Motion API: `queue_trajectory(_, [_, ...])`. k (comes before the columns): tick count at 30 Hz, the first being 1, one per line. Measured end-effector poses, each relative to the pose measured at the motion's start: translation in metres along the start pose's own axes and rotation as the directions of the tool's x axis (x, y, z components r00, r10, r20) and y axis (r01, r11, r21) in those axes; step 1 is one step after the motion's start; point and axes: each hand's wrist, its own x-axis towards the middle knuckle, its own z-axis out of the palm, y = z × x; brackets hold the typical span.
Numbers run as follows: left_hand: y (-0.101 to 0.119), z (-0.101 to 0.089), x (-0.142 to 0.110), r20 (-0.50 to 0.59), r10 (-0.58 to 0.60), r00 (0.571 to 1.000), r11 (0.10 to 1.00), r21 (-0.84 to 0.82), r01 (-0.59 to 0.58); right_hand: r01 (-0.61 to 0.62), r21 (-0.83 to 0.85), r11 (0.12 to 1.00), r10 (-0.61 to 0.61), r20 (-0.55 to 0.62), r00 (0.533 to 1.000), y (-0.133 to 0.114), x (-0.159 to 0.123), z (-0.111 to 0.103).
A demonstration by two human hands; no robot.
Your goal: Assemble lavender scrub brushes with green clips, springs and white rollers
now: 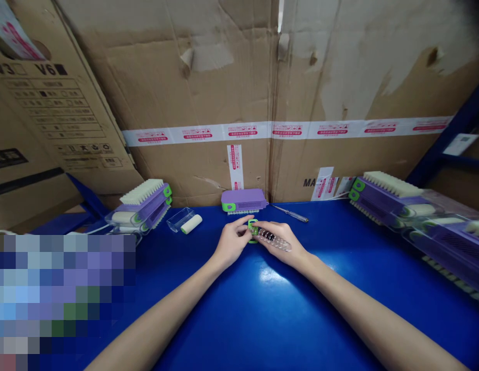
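Observation:
In the middle of the blue table, my left hand [231,239] pinches a small bright green plastic piece [253,222] with rounded, frame-like ends. Opposite it, my right hand [281,239] is closed around a clear, ribbed, handle-like thing [278,241] with a dark section inside. One end of this clear thing meets the green piece; whether it goes into it I cannot tell, as fingers cover the contact. Just beyond my hands lies a purple brush block [244,198] with a green end and bristles facing down. A screwdriver [291,212] with a clear handle lies right of it.
A clear plastic cover [180,218] and a cream roller [192,223] lie to the left. Purple brush units are stacked at left [146,203] and right [390,198], some with clear covers. Cardboard [200,93] walls the back. The lower left is pixelated.

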Motion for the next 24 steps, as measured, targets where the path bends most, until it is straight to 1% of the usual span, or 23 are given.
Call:
queue_trajectory(3, [0.001, -0.002, 0.001, 0.061, -0.023, 0.998, 1.000, 0.003, 0.023, -0.015, -0.016, 1.000, 0.014, -0.017, 1.000, 0.000, 0.001, -0.003])
queue_trajectory(7, [0.004, -0.007, 0.003, 0.134, -0.046, 0.990, 0.996, 0.077, 0.036, -0.060, 0.020, 0.998, 0.061, -0.022, 0.998, -0.003, 0.004, -0.004])
queue_trajectory(10, [0.006, -0.009, 0.006, 0.183, -0.053, 0.982, 0.991, 0.131, 0.029, -0.127, 0.077, 0.989, 0.131, -0.042, 0.991, -0.004, 0.005, -0.002])
queue_trajectory(13, [0.004, -0.010, 0.008, 0.211, -0.065, 0.975, 0.987, 0.158, 0.031, -0.209, 0.125, 0.970, 0.214, -0.032, 0.976, -0.003, 0.007, -0.001])
queue_trajectory(15, [0.003, -0.011, 0.008, 0.239, -0.064, 0.969, 0.988, 0.155, 0.027, -0.224, 0.129, 0.966, 0.229, -0.026, 0.973, -0.004, 0.009, -0.002])
queue_trajectory(17, [0.002, -0.012, 0.009, 0.274, -0.047, 0.960, 0.991, 0.135, 0.010, -0.210, 0.104, 0.972, 0.213, -0.016, 0.977, -0.005, 0.009, -0.002])
queue_trajectory(20, [0.002, -0.012, 0.009, 0.281, -0.031, 0.959, 0.993, 0.119, -0.003, -0.201, 0.091, 0.975, 0.202, -0.006, 0.979, -0.007, 0.010, -0.003])
queue_trajectory(24, [0.006, -0.008, 0.008, 0.275, -0.058, 0.960, 0.995, 0.093, 0.033, -0.235, 0.130, 0.963, 0.240, -0.024, 0.970, -0.003, 0.012, -0.001])
